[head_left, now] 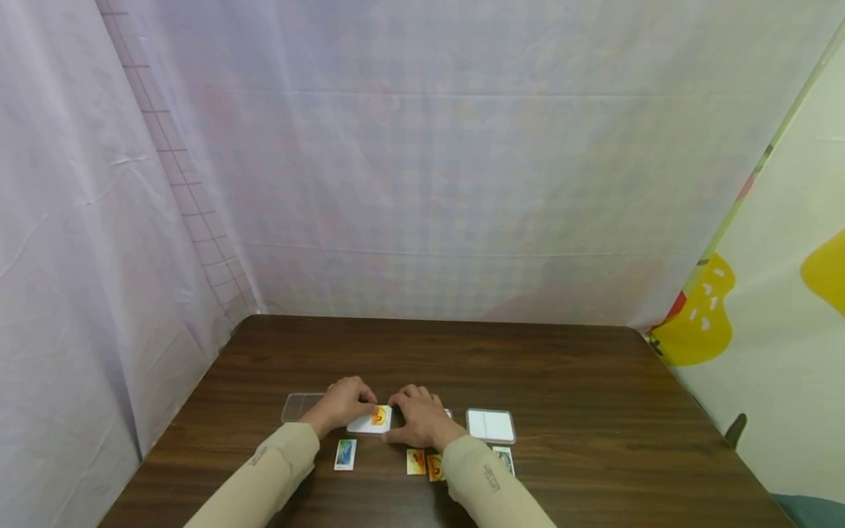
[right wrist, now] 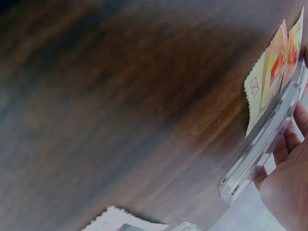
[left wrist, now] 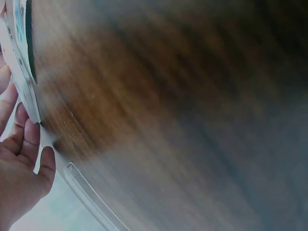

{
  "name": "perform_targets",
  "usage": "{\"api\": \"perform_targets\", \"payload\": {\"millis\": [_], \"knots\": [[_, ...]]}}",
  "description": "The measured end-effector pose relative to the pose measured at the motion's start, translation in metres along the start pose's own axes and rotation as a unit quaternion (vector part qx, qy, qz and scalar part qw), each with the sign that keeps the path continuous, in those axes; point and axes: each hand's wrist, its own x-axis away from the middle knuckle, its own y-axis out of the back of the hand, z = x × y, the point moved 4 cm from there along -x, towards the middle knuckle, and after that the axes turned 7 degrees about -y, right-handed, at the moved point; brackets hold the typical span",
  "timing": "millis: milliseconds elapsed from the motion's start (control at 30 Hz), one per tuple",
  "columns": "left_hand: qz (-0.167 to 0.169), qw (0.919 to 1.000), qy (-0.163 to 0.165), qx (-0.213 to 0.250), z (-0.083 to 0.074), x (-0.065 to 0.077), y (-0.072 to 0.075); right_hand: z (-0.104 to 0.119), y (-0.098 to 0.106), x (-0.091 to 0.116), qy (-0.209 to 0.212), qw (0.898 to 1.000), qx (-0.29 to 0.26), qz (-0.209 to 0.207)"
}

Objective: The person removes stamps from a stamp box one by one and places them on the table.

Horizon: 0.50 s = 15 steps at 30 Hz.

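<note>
In the head view, a white-backed clear case (head_left: 360,424) lies between the hands with an orange stamp (head_left: 379,416) on its right part. My left hand (head_left: 343,403) reaches over the case from the left and pinches the stamp at its upper left edge; in the left wrist view its other fingers curl by the case edge. My right hand (head_left: 422,419) spreads over another clear case (right wrist: 260,144), thumb beside the first case's right edge. Two orange stamps (head_left: 416,462) lie in front of the right hand, the nearer one partly behind the sleeve.
Another clear case (head_left: 300,405) lies left of my left hand, and a white-backed case (head_left: 491,425) lies to the right. A blue-green stamp (head_left: 345,455) and a grey-green stamp (head_left: 504,457) rest nearer me on the brown table (head_left: 581,396). Pale curtains (head_left: 422,183) hang behind.
</note>
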Motion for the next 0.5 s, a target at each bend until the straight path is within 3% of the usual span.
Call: {"api": "perform_targets", "payload": {"millis": [500], "knots": [[-0.007, 1.0000, 0.001, -0.002, -0.0019, -0.0003, 0.0010, -0.0004, -0.0004, -0.0008, 0.001, 1.000, -0.002, -0.003]]}}
